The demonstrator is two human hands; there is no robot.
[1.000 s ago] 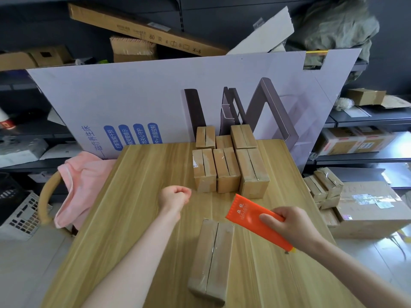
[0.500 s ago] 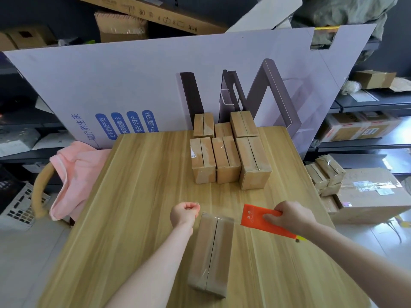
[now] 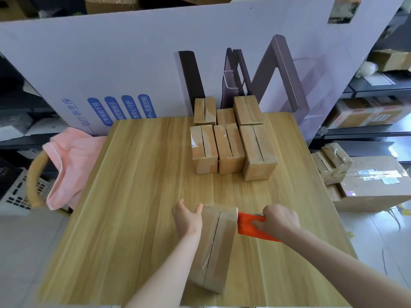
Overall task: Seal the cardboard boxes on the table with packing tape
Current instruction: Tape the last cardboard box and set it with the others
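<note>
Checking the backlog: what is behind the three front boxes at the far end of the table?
Behind the three front boxes stand three more boxes, backed by the large printed cardboard sheet. Their lower parts are covered by the front row.

My left hand rests open against the far left corner of the cardboard box near the table's front edge. My right hand grips the orange tape dispenser, touching the box's far right corner.
</note>
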